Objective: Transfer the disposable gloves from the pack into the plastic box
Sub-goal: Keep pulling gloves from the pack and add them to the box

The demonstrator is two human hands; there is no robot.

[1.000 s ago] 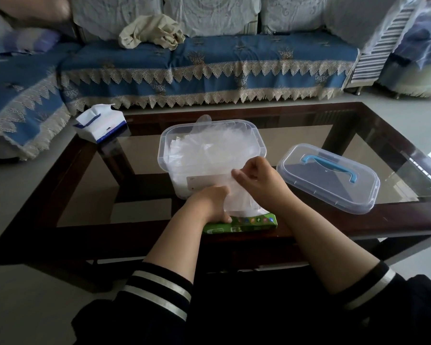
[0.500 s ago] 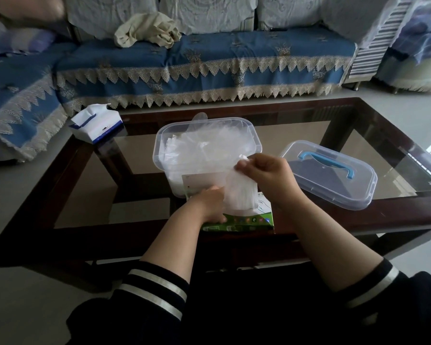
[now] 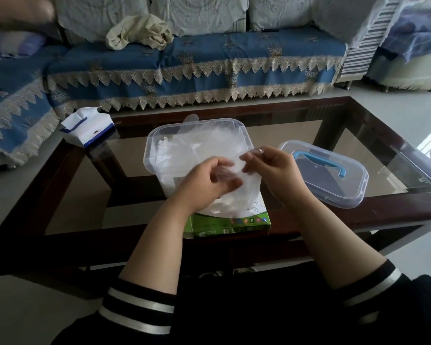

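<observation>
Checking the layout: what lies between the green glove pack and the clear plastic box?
In the head view, nothing separate: the pack sits right against the plastic box, with both hands and a glove above.

The left hand (image 3: 204,180) and right hand (image 3: 271,168) are covering the near wall of the plastic box (image 3: 159,135) and most of the top of the green glove pack (image 3: 229,224), so the pack's opening is not showing. The clear glove (image 3: 234,195) between the hands is blurring into the pile of gloves in the box, and single gloves cannot be counted. The left fingers (image 3: 224,180) are smeared by motion. The print on the pack's front is too small to read. The surface (image 3: 308,220) is running out past the right edge of the view.
</observation>
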